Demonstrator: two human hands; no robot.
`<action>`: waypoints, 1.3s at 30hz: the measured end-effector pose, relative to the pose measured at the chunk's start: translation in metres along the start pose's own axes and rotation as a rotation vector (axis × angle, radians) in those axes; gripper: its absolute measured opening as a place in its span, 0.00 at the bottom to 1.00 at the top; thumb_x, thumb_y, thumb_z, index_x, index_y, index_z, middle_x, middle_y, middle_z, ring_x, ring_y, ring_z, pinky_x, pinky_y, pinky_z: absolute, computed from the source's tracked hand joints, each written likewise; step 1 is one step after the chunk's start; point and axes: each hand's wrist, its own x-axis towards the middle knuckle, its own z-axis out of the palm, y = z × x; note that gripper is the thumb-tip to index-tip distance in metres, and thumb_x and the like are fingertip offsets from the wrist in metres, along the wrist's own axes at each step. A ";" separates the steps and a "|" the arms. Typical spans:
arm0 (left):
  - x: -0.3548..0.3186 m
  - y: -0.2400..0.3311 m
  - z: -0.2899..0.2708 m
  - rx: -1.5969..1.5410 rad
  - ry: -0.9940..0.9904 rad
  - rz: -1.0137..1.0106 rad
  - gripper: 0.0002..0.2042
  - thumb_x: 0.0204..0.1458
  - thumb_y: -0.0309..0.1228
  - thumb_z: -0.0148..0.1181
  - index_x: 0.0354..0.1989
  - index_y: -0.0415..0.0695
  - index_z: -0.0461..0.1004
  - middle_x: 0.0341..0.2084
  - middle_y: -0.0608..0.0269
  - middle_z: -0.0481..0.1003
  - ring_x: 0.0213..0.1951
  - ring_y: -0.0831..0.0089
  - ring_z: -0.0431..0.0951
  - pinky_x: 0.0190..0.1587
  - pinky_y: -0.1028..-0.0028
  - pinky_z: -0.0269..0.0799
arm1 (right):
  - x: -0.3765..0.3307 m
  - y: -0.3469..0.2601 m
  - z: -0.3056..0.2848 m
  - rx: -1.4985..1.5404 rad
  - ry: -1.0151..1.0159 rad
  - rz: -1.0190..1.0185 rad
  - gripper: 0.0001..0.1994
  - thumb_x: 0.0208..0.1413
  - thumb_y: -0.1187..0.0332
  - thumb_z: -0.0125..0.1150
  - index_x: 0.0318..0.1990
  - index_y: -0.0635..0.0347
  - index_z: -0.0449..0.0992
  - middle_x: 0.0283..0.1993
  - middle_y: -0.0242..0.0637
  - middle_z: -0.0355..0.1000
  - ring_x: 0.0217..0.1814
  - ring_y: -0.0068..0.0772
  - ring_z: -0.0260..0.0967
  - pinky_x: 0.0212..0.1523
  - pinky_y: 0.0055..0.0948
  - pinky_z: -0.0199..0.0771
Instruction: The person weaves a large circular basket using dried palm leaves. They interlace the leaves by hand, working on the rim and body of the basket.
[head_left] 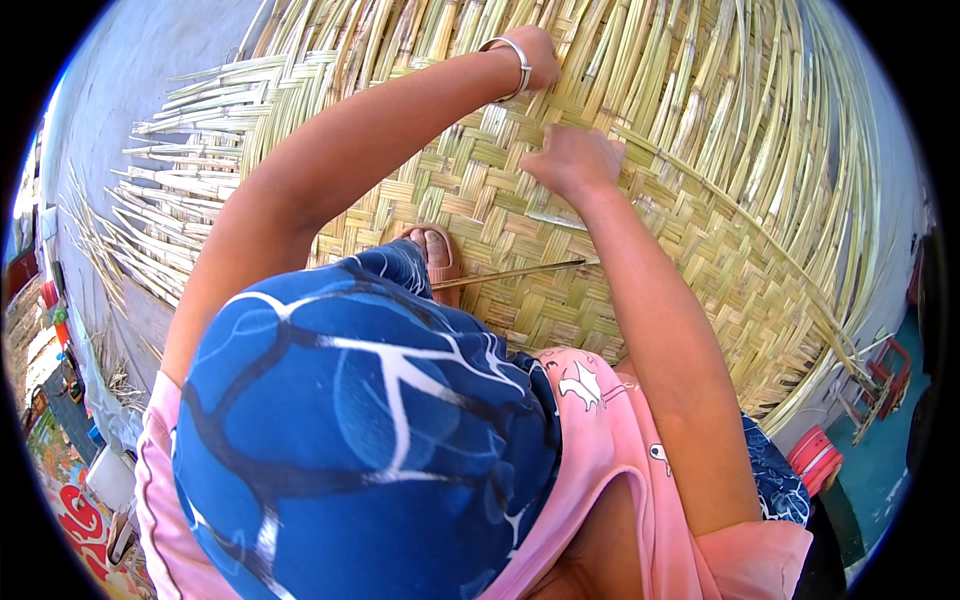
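A large mat (490,215) of pale green-yellow split reed strips lies below me, woven close to my body. Loose strips (690,70) fan out unwoven beyond the weave. My left hand (535,58), with a silver bangle at the wrist, is closed low over the strips at the far side. Nearer to me, my right hand (575,160) is curled shut at the border of the weave. A crosswise strip (740,210) runs from beside it down to the right. What each set of fingers grips is hidden.
A thin dark stick or blade (510,273) lies across the mat beside my pink-slippered foot (441,255). My blue-patterned knee (370,400) fills the near left. Strip ends (180,190) stick out over the grey floor (105,150). A red frame-like object (890,375) stands at the right.
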 end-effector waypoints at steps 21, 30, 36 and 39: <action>-0.023 -0.003 0.000 0.024 0.137 0.056 0.10 0.47 0.37 0.60 0.30 0.44 0.73 0.25 0.55 0.76 0.29 0.58 0.76 0.36 0.64 0.71 | -0.001 0.005 0.000 0.001 0.023 -0.035 0.15 0.40 0.54 0.59 0.33 0.50 0.80 0.33 0.36 0.76 0.42 0.38 0.71 0.46 0.38 0.58; -0.023 0.000 0.009 -0.575 0.130 -0.093 0.11 0.51 0.33 0.59 0.39 0.40 0.73 0.24 0.58 0.76 0.29 0.68 0.77 0.35 0.71 0.73 | -0.012 0.030 0.021 0.264 0.275 -0.118 0.11 0.47 0.58 0.58 0.28 0.55 0.76 0.28 0.36 0.75 0.37 0.36 0.70 0.43 0.37 0.61; -0.041 0.018 0.034 -0.185 0.350 0.299 0.13 0.54 0.32 0.54 0.46 0.41 0.71 0.35 0.58 0.76 0.31 0.68 0.78 0.36 0.72 0.75 | -0.026 0.108 0.045 1.421 0.597 0.346 0.09 0.56 0.63 0.51 0.38 0.59 0.68 0.28 0.35 0.71 0.29 0.25 0.68 0.28 0.28 0.70; -0.042 0.060 0.043 0.059 0.175 0.496 0.16 0.57 0.35 0.49 0.52 0.45 0.68 0.49 0.58 0.70 0.36 0.65 0.78 0.39 0.68 0.74 | -0.032 0.142 0.027 1.950 0.609 0.617 0.11 0.56 0.67 0.49 0.44 0.61 0.64 0.32 0.39 0.70 0.29 0.27 0.68 0.29 0.28 0.71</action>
